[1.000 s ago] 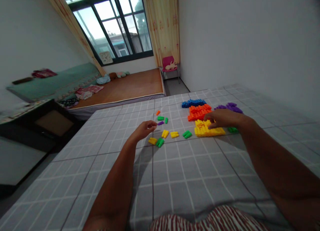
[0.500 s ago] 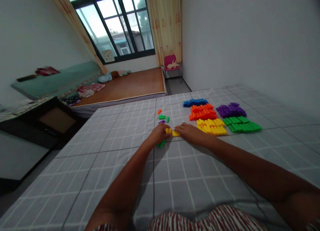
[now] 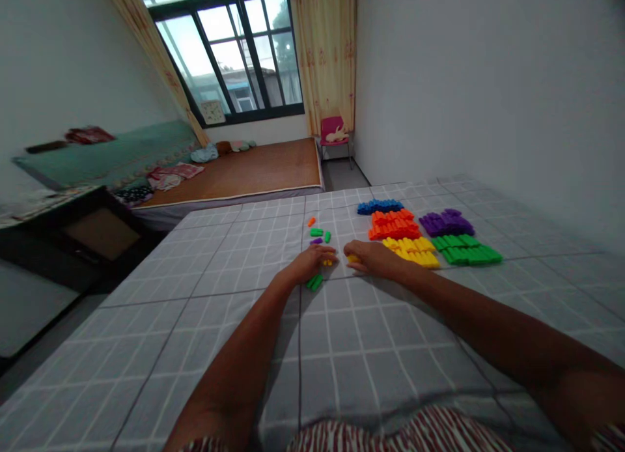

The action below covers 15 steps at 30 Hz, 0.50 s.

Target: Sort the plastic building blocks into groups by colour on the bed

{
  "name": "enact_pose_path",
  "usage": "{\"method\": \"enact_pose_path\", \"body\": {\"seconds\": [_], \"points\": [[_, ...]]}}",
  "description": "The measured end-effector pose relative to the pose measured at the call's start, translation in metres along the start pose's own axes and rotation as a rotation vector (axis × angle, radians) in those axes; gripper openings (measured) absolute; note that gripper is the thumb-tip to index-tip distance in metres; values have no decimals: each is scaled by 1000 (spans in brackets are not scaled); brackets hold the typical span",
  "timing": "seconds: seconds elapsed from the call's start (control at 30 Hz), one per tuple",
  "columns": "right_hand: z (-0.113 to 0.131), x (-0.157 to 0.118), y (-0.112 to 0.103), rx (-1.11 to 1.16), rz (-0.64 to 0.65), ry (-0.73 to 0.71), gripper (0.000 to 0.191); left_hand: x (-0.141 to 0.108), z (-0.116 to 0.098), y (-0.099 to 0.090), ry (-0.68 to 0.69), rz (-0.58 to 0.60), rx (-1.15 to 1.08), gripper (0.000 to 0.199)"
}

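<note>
Fingers bent over small yellow pieces (image 3: 327,262), my left hand (image 3: 311,262) rests low on the checked cloth. My right hand (image 3: 367,255) is closed on a yellow block (image 3: 352,259), just left of the yellow pile (image 3: 415,251). Two green blocks (image 3: 315,282) lie below my left hand. Beyond it are a purple block (image 3: 316,241), two more green blocks (image 3: 317,232) and an orange block (image 3: 311,222). Orange (image 3: 393,225), blue (image 3: 379,207), purple (image 3: 446,223) and green (image 3: 466,250) piles stand at the right.
The checked cloth (image 3: 244,348) covers a wide flat surface. A white wall (image 3: 478,81) borders it at the right. Further back are a bed (image 3: 263,168), a pink chair (image 3: 332,125) and a window. A dark cabinet (image 3: 97,237) stands at the left.
My right hand has closed around the yellow block and shifted slightly right, widening the gap between my hands. My left hand now covers more of its yellow pieces. The view has tilted slightly.
</note>
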State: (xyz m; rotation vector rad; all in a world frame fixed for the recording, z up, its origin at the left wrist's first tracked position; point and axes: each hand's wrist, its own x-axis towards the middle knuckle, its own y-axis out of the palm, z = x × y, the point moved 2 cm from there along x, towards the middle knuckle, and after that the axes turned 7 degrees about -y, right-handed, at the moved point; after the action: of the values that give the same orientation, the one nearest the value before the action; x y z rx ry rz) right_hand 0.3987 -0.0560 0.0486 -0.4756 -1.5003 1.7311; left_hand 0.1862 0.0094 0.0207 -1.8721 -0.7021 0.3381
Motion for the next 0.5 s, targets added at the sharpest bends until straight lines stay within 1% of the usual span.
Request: {"method": "enact_pose_path", "body": {"seconds": [0.03, 0.1, 0.17, 0.23, 0.27, 0.33, 0.4, 0.5], "points": [[-4, -2, -11, 5, -22, 15, 28, 1, -2, 0, -11, 11, 27, 47], [-18, -10, -35, 30, -87, 53, 27, 0, -3, -4, -81, -21, 74, 38], [-36, -28, -57, 65, -169, 127, 25, -3, 0, -11, -161, -83, 109, 33], [-55, -52, -71, 121, -250, 237, 25, -6, 2, -17, -221, -130, 127, 32], [-64, -65, -74, 151, -282, 303, 25, -6, 1, -19, -247, -146, 120, 31], [-80, -89, -72, 201, -310, 404, 26, -1, -5, -20, -289, -159, 67, 31], [-90, -105, -64, 212, -306, 426, 24, 10, -18, -19, -306, -159, -6, 36], [-97, -115, -51, 194, -309, 451, 20, 35, -45, -10, -270, -130, -136, 43]]}}
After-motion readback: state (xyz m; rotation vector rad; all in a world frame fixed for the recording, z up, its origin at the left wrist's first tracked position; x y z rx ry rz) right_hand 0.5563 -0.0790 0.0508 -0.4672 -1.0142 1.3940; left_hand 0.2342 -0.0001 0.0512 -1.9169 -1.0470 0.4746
